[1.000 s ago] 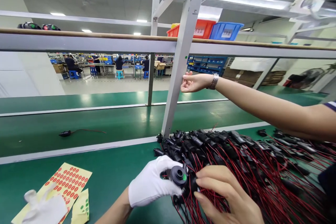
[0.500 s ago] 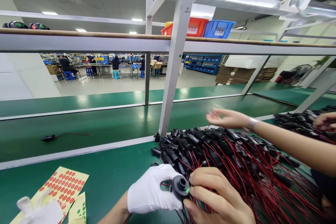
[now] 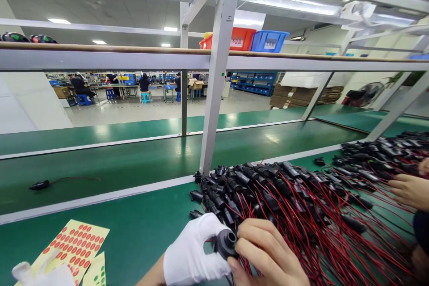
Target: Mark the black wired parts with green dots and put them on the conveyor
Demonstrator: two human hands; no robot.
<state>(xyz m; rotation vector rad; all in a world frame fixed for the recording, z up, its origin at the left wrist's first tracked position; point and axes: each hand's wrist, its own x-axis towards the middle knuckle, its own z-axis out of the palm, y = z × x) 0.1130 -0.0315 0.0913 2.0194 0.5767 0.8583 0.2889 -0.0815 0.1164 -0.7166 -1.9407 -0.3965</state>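
Note:
My left hand (image 3: 194, 252), in a white glove, holds a round black part (image 3: 225, 242) with red wires at the bottom middle. My bare right hand (image 3: 268, 257) presses its fingertips onto the same part from the right. Just behind them lies a big pile of black parts with red wires (image 3: 288, 201) on the green work surface (image 3: 140, 223). A co-worker's hand (image 3: 409, 190) rests on the wires at the right edge.
A yellow sheet of red dot stickers (image 3: 72, 243) and a smaller green-dot sheet (image 3: 95, 272) lie at the lower left beside a crumpled white glove (image 3: 40, 275). One loose wired part (image 3: 40, 184) sits on the green belt. A grey frame post (image 3: 214, 89) stands behind the pile.
The co-worker's arm has pulled back from the frame post to the right edge. My right fingers have closed over the black part. The view has shifted right.

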